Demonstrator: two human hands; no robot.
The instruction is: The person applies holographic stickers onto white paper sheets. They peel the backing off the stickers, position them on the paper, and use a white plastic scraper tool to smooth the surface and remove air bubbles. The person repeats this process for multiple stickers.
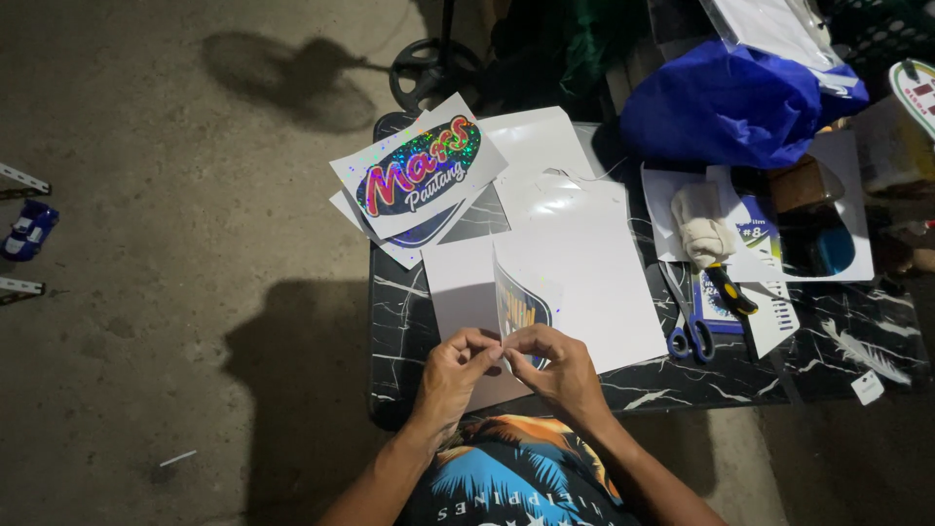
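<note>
My left hand and my right hand meet at the near edge of a black marbled table. Both pinch the lower edge of a sticker sheet, which stands curled up off the white backing sheets. The sheet shows a dark blue and yellow printed shape. Fingertips of the two hands touch at the sheet's corner.
A glittery oval sticker on white paper lies at the table's far left corner. Blue-handled scissors, a yellow-handled cutter and a cloth wad lie to the right. A blue bag is at the back. A fan base stands on the concrete floor.
</note>
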